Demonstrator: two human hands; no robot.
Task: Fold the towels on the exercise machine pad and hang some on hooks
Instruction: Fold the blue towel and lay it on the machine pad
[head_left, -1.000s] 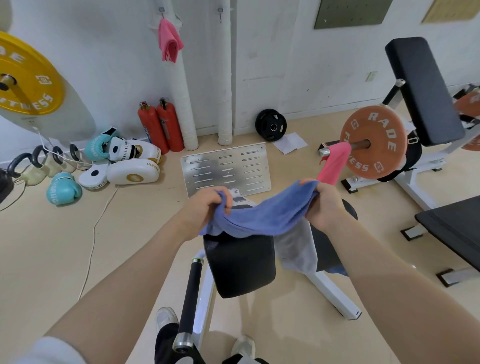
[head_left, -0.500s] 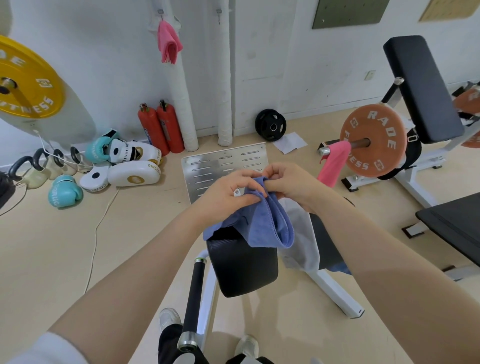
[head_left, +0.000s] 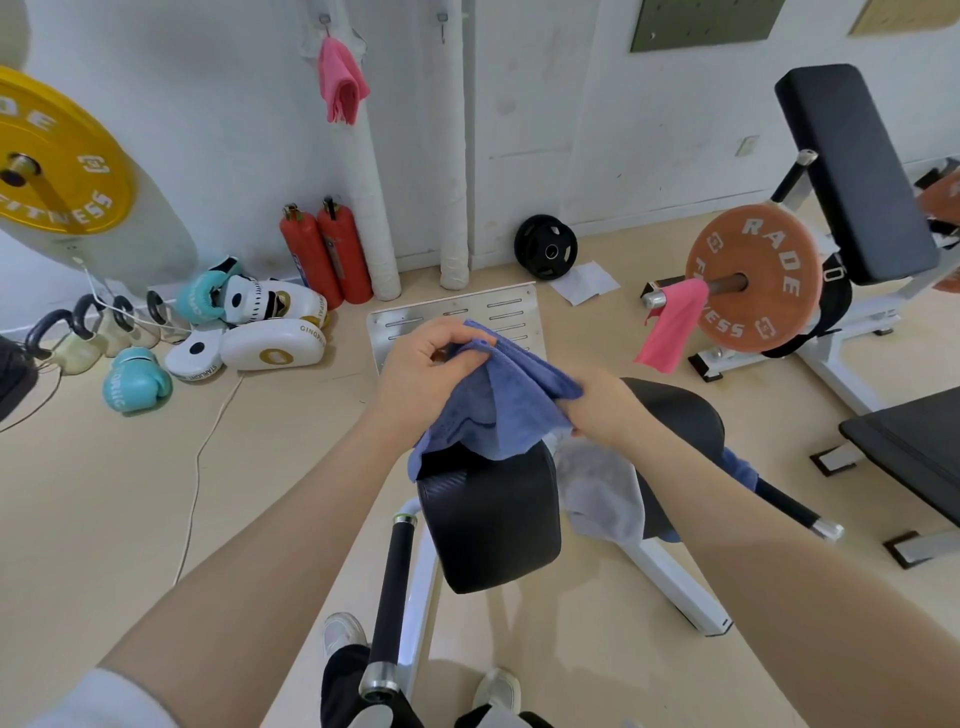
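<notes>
From my feed the black machine pad (head_left: 488, 525) fills the middle, with the blue towel (head_left: 498, 405) bunched just above it, lower edge draping onto its top. My left hand (head_left: 423, 371) pinches the towel's upper corner, fingers curled. My right hand (head_left: 602, 410) grips the right side, fingertips buried in cloth. A grey towel (head_left: 602, 493) hangs beside the pad, half hidden by my forearm.
</notes>
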